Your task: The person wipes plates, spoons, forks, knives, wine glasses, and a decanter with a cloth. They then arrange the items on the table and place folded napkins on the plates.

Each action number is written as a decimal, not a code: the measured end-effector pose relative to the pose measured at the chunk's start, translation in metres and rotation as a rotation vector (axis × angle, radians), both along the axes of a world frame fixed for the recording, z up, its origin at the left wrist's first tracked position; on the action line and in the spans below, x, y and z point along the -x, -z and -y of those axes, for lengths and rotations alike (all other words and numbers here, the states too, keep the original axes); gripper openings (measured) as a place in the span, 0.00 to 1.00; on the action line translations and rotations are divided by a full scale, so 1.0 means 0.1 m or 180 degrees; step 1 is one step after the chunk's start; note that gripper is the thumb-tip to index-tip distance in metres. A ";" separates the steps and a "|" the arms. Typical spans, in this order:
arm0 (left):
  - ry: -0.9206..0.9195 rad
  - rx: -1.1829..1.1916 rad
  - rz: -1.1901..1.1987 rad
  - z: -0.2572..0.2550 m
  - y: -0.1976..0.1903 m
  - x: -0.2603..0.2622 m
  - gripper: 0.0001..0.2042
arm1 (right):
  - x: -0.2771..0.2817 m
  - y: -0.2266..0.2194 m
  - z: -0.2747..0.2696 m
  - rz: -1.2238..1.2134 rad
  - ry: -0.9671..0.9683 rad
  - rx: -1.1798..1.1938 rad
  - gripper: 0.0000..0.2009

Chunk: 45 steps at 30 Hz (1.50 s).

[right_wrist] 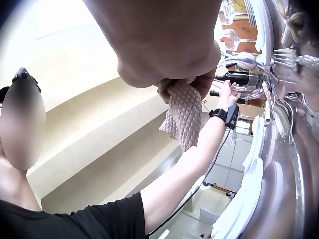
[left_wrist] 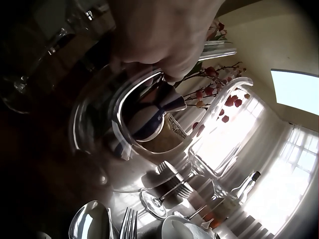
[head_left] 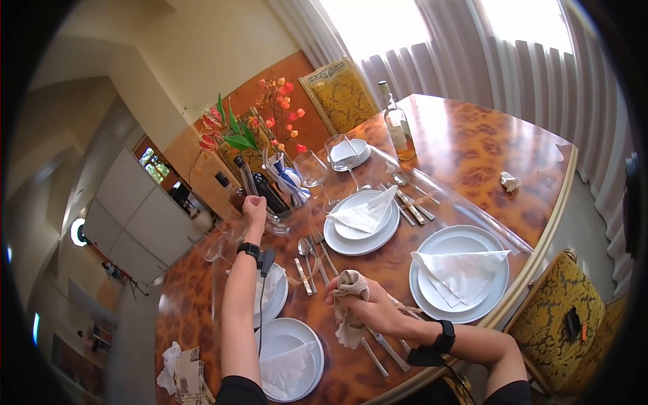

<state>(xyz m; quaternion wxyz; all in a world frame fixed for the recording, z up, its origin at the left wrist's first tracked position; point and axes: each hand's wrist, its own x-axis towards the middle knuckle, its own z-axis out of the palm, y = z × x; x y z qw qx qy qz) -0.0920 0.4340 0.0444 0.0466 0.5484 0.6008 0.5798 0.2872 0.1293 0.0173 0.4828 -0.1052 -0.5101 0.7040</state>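
Note:
My left hand (head_left: pixel 254 210) reaches across the table with curled fingers. In the left wrist view it grips the rim of a clear container (left_wrist: pixel 119 117). Beside it in the head view are dark bottles (head_left: pixel 264 192) and a blue-and-white vase (head_left: pixel 290 181). My right hand (head_left: pixel 368 309) holds a crumpled beige waffle-weave cloth (head_left: pixel 352 327) above the cutlery at the near side. The cloth's end (right_wrist: pixel 185 117) hangs below that hand in the right wrist view.
Plates with folded napkins (head_left: pixel 462 277) make several place settings, with cutlery (head_left: pixel 312 260) between them. Stemmed glasses (head_left: pixel 312 169) and an amber bottle (head_left: pixel 399 128) stand farther back. A crumpled tissue (head_left: pixel 509 182) lies at right. Flowers (head_left: pixel 270 121) rise behind the bottles.

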 end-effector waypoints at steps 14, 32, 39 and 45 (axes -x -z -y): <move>0.0816 -0.0349 0.0081 2.16 -1.45 -0.56 0.06 | -0.01 -0.01 -0.07 -0.0196 0.0430 0.0118 0.11; 0.1327 0.0012 0.0076 4.25 -1.24 -1.14 0.08 | 0.71 -1.84 0.32 -0.0696 0.0742 -0.1996 0.27; 0.0964 0.0083 -0.0144 4.32 -1.14 -1.17 0.08 | 0.72 -1.67 0.44 -0.1308 -0.0231 -0.1446 0.34; 0.1028 0.0160 0.0121 4.29 -1.14 -1.08 0.09 | 0.82 -1.63 0.31 -0.1167 0.0409 -0.0777 0.27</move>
